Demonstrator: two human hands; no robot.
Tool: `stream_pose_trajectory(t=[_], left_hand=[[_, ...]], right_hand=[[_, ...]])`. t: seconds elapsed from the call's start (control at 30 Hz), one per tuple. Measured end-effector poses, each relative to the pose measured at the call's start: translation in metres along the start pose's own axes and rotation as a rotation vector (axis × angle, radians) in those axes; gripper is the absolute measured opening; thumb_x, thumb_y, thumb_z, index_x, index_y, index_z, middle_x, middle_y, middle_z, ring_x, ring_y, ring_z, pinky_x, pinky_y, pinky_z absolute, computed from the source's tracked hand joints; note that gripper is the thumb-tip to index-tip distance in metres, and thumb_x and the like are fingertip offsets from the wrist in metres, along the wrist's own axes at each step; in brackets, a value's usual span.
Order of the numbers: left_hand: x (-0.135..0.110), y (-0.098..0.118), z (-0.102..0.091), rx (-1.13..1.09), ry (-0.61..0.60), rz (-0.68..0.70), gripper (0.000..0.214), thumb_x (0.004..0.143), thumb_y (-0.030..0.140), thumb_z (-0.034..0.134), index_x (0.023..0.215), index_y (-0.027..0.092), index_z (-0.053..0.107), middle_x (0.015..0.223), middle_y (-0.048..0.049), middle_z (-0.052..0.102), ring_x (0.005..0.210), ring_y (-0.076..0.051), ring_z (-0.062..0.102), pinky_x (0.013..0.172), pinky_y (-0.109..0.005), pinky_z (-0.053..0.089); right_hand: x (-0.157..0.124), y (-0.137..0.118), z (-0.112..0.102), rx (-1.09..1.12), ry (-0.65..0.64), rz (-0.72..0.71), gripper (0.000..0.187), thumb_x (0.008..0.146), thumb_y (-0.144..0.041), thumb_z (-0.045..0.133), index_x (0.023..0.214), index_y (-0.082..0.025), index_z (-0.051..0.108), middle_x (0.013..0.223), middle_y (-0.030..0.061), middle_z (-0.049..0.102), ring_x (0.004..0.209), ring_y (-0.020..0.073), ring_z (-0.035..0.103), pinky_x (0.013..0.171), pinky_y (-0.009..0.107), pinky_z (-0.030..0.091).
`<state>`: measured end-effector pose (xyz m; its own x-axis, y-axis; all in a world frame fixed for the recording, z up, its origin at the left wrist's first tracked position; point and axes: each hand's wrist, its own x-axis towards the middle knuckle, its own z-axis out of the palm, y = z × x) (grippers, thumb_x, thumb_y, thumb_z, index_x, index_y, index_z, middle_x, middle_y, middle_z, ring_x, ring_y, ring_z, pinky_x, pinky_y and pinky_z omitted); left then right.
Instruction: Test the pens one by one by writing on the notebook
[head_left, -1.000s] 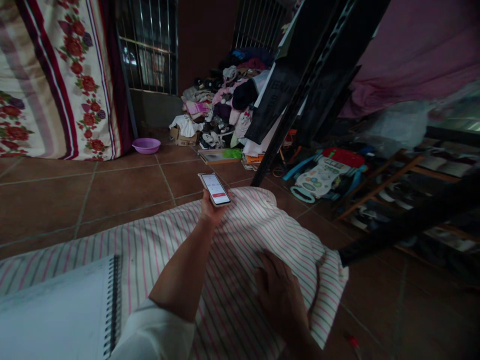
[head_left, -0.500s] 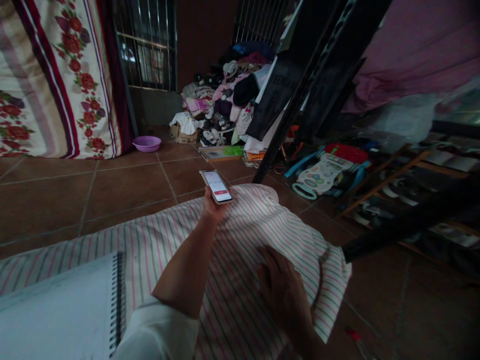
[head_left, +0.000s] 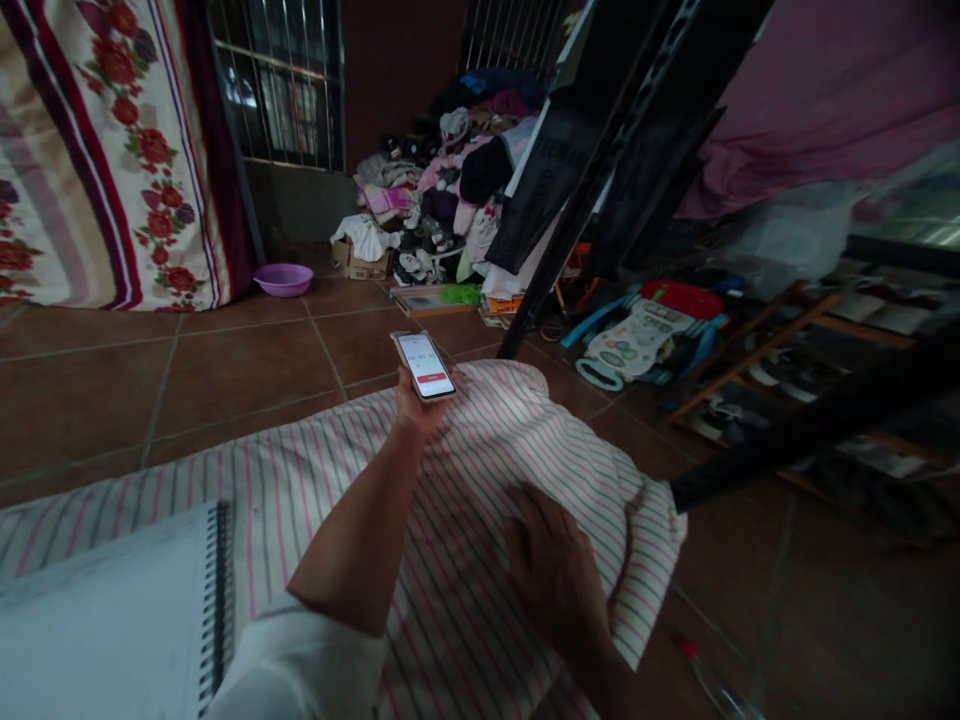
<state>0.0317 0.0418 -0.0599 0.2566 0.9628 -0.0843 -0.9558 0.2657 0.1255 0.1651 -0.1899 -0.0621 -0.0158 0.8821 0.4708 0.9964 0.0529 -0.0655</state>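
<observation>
At the far left a floral curtain [head_left: 127, 150] hangs down to the tiled floor [head_left: 232, 380], and nearer, a spiral notebook [head_left: 97, 620] lies on a striped cloth [head_left: 300, 460], its coil to the right. Next along, past a white sleeve [head_left: 307, 655], the bare forearm reaches forward to the left hand [head_left: 420, 410], which is closed around a phone [head_left: 424, 366] — screen up and lit, with a red button low on it. The phone appears against the far edge of the cloth, with tiles behind it; the figures on its screen are too small to read. Further right, the right hand [head_left: 551, 565] is over the cloth, back upward, fingers loosely bent and parted from the thumb, nothing visible in its grasp; whether it touches the cloth I cannot tell. Beyond it, at the lower right, a red-tipped object [head_left: 686, 648] lies on the floor.

Compared with half a second ago, the whole scene sits slightly further left and a little higher — the view itself has shifted. More of the red-tipped object shows now, while the left hand's grip on the phone and the right hand's loose bend look the same
</observation>
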Motion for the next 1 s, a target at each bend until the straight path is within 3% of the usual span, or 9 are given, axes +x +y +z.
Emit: stream_pose_trajectory(t=[0.13,0.27,0.57,0.77,0.93,1.0], left_hand=[[-0.004,0.0,0.002,-0.014,0.012,0.005,0.049,0.085,0.057,0.033,0.113,0.025,0.057,0.097,-0.0075,0.066,0.088,-0.026,0.06,0.078,-0.044,0.047],[-0.006,0.003,0.006,0.032,0.006,-0.05,0.051,0.086,0.055,0.032,0.113,0.019,0.057,0.087,-0.0104,0.065,0.083,-0.028,0.061,0.071,-0.045,0.048],[-0.033,0.031,0.01,0.077,0.01,-0.071,0.05,0.083,0.059,0.035,0.108,0.022,0.058,0.085,-0.0086,0.066,0.077,-0.027,0.063,0.072,-0.047,0.048],[-0.085,0.073,0.019,0.15,-0.024,-0.095,0.064,0.081,0.064,0.031,0.114,0.015,0.055,0.091,-0.0146,0.065,0.086,-0.032,0.062,0.074,-0.048,0.045],[-0.153,0.12,0.027,0.203,-0.014,-0.029,0.065,0.082,0.064,0.029,0.111,0.014,0.057,0.092,-0.0151,0.065,0.087,-0.032,0.062,0.075,-0.047,0.044],[-0.182,0.143,0.029,0.217,0.004,0.021,0.064,0.081,0.064,0.029,0.108,0.014,0.058,0.09,-0.0144,0.066,0.083,-0.031,0.063,0.074,-0.046,0.044]], right_hand=[[-0.001,0.0,0.0,-0.003,-0.003,-0.002,0.034,0.087,-0.027,0.042,0.117,-0.016,0.052,0.118,0.0126,0.057,0.108,0.0254,0.052,0.083,0.04,0.045],[-0.001,0.003,0.002,-0.009,0.009,0.016,0.032,0.087,-0.027,0.041,0.115,-0.017,0.054,0.118,0.011,0.058,0.107,0.0248,0.053,0.082,0.039,0.046],[-0.002,0.003,0.004,-0.012,0.015,0.004,0.033,0.087,-0.03,0.042,0.115,-0.016,0.054,0.117,0.0112,0.058,0.107,0.0254,0.053,0.081,0.04,0.046],[0.003,0.006,0.008,0.001,0.077,-0.017,0.033,0.085,-0.031,0.04,0.11,-0.015,0.056,0.113,0.0134,0.06,0.101,0.0272,0.056,0.076,0.042,0.047],[0.009,0.007,0.01,0.007,-0.02,0.016,0.043,0.083,-0.037,0.036,0.115,-0.016,0.055,0.116,0.0142,0.059,0.101,0.0314,0.055,0.076,0.047,0.046],[0.01,0.011,0.01,0.028,-0.01,-0.018,0.039,0.081,-0.036,0.037,0.108,-0.018,0.059,0.115,0.0139,0.059,0.099,0.0315,0.056,0.075,0.047,0.045]])
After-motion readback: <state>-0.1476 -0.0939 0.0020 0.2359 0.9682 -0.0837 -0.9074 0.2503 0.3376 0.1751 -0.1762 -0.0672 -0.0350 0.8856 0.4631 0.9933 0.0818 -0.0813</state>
